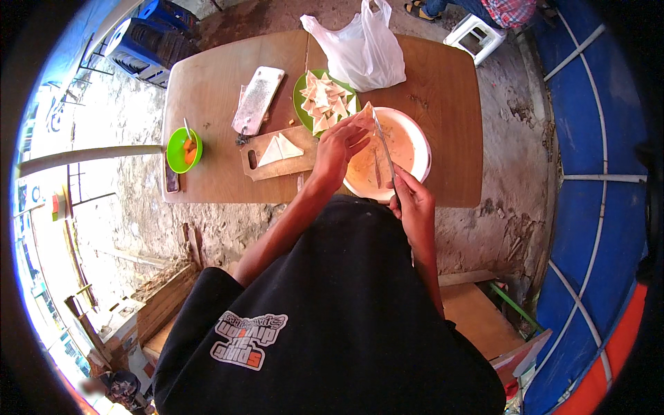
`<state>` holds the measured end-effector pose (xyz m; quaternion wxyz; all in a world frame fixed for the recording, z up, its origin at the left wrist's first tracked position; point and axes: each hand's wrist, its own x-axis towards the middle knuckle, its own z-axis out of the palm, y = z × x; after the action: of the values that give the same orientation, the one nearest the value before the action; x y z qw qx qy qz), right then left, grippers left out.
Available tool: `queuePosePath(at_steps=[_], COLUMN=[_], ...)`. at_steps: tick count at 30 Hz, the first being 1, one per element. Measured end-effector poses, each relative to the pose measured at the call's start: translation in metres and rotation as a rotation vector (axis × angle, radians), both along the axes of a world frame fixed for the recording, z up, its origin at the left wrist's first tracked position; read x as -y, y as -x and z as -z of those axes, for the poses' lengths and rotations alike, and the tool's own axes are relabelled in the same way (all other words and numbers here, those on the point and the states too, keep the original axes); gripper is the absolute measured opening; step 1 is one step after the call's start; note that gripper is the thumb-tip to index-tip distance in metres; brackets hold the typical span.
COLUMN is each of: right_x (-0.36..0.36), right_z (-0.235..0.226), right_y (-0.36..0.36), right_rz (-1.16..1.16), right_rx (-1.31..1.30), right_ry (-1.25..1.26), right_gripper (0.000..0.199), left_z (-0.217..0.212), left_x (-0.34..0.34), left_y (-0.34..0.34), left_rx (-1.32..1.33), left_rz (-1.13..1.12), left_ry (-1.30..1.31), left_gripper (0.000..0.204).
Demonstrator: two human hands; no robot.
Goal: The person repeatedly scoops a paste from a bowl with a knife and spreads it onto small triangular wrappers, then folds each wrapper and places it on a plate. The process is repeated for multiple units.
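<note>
So the white bowl (413, 149) sits near the front edge of the wooden table (221, 90), and pretty much everything happens right over it. The left hand (340, 146) is over the bowl's left rim, fingers pressed together on a thin pale wrapper (364, 119), holding it up above the orange batter inside. The right hand (412, 200) is at the bowl's near rim, curled tight around the handle of a knife (382, 146), with the blade running up across the bowl toward the wrapper. Can't tell if the blade tip actually touches the wrapper or just sits close to it.

Just left of the bowl there's a small cutting board (257, 164) with a folded white triangle (280, 149) lying on it. Behind the bowl, a bit to the left, a green plate (299, 90) is stacked with cut wrapper pieces. Beyond the bowl there's a white plastic bag (363, 52), touching the plate's far side. A grater (258, 99) lies left of the plate. Well left of the bowl, near the table's edge, a little green bowl (184, 149) has orange stuff and a spoon in it, and a phone (171, 181) lies just in front of that.

Far past the bowl, off the table, a white stool (474, 36) stands on the ground.
</note>
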<state>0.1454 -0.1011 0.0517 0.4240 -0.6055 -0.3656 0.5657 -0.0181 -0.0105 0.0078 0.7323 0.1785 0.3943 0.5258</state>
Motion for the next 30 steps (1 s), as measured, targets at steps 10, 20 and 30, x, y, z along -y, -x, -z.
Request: queuePosePath(at_steps=[10, 20, 30], right_x=[-0.005, -0.001, -0.002], right_z=[0.017, 0.023, 0.056], right_y=[-0.009, -0.014, -0.056], right_rz=[-0.060, -0.034, -0.116], right_rx=[0.559, 0.651, 0.432], right_ry=[-0.429, -0.434, -0.033], right_gripper=[0.027, 0.028, 0.028], left_z=[-0.012, -0.005, 0.034], left_x=[-0.001, -0.004, -0.026], left_y=[0.007, 0.014, 0.042], left_rx=[0.188, 0.186, 0.120], left_rz=[0.016, -0.003, -0.120], left_ry=[-0.051, 0.051, -0.071], left_gripper=[0.036, 0.032, 0.033])
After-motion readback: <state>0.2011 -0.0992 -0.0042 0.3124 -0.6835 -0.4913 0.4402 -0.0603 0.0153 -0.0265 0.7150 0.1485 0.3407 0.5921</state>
